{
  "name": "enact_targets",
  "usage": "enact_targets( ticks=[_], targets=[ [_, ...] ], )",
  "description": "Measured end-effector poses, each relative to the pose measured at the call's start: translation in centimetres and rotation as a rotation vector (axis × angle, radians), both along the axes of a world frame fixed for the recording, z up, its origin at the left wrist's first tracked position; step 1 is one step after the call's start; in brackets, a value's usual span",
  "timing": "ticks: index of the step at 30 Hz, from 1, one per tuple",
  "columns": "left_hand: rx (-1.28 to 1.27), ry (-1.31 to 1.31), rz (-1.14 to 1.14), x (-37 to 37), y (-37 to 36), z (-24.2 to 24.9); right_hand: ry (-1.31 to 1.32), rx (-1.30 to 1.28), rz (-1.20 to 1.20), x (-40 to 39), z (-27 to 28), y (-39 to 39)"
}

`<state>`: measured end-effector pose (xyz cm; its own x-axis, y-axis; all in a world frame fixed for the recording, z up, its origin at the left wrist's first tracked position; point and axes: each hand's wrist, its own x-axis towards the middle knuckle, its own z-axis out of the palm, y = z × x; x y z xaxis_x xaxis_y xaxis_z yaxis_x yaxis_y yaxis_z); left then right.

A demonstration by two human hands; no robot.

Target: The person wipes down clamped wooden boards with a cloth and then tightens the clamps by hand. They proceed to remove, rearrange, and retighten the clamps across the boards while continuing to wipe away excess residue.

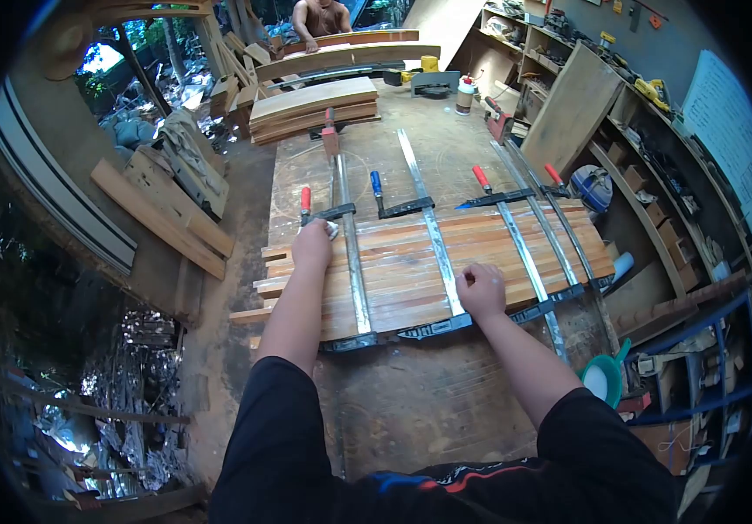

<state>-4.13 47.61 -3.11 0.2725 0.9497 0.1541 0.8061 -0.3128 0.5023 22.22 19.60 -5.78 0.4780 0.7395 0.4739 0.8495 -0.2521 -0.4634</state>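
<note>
A panel of wooden strips (393,262) lies on the workbench with several bar clamps across it, streaks of wet-looking film on its top. My left hand (313,244) is closed on a crumpled white rag (332,230) at the panel's far left edge, beside the red-handled clamp (306,201). Loosely curled, my right hand (482,291) rests on the panel near its front edge. It is just right of the middle clamp's steel bar (435,236), and nothing shows in its fingers. A blue-handled clamp (377,183) holds the far edge.
Stacked boards (315,109) lie at the bench's back left. A bottle with a red cap (465,94) stands at the back. A green container with white contents (603,380) is at the front right. Shelves of tools (655,166) line the right wall. Another person (322,19) stands behind the bench.
</note>
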Motion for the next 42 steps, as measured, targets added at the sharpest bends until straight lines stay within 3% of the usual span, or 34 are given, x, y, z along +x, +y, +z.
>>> enact_targets(
  ticks=[3,6,9,11,13,16,17,18,19,21,23,26,28,30,32,33,35,38,40,42],
  targets=[
    [0.032,-0.106,0.015,0.6,0.2,-2.9,-0.011,-0.015,-0.020,0.0,0.1,-0.1],
    [0.055,0.014,-0.059,-1.0,-4.2,-2.8,0.034,0.012,0.041,0.1,0.3,0.5],
    [-0.115,0.030,-0.164,-3.5,-10.5,-0.4,-0.057,0.119,0.034,0.4,0.5,0.0],
    [-0.057,0.007,-0.274,-6.6,-14.2,0.1,-0.039,0.162,0.017,0.0,0.7,-0.2],
    [-0.052,0.020,-0.241,-9.7,-16.0,0.1,0.202,-0.037,0.016,0.3,0.6,0.1],
    [-0.016,0.089,-0.093,-14.6,-16.6,-0.6,0.043,0.047,0.051,0.7,-0.7,0.4],
    [-0.150,0.131,0.031,-15.6,-16.7,0.9,0.027,0.025,0.043,0.5,-0.3,0.4],
    [-0.016,-0.007,0.029,-18.3,-15.7,-2.4,-0.046,0.074,0.042,0.7,-0.7,0.6],
    [0.047,-0.009,0.035,-18.6,-16.2,-2.6,-0.018,0.061,0.034,0.8,-1.1,0.8],
    [0.127,-0.043,0.051,-17.5,-16.6,-3.3,0.060,-0.009,0.015,0.6,-0.8,0.8],
    [0.170,-0.116,0.014,-14.6,-18.2,-2.4,-0.030,0.097,-0.002,-0.6,0.2,0.5],
    [0.142,-0.251,-0.237,-9.2,-20.2,-3.5,0.099,-0.020,0.014,0.3,-0.5,0.8],
    [0.040,-0.213,-0.194,-7.3,-20.5,-3.4,0.069,-0.025,0.002,0.7,-0.5,0.5],
    [0.013,-0.259,-0.250,-8.7,-19.7,-3.6,-0.012,0.008,0.020,0.5,-0.3,0.3],
    [-0.168,-0.109,-0.177,-10.4,-19.7,0.3,-0.033,0.031,0.039,0.4,-0.6,0.1],
    [-0.178,-0.160,-0.118,-12.0,-19.4,0.7,-0.018,0.024,0.045,0.5,-0.7,0.1],
    [-0.072,-0.272,-0.061,-15.5,-16.4,-4.0,-0.029,0.054,0.025,0.7,-0.9,0.6],
    [-0.076,-0.040,-0.074,-12.4,-15.5,-0.2,0.031,-0.017,-0.022,-0.2,-0.1,0.3],
    [0.175,-0.185,-0.134,-9.6,-12.6,-4.0,-0.026,0.038,-0.022,0.1,-0.7,0.6],
    [0.016,0.003,-0.100,-5.8,-9.1,-3.5,0.116,-0.035,-0.053,0.3,-0.8,0.7]
  ],
)
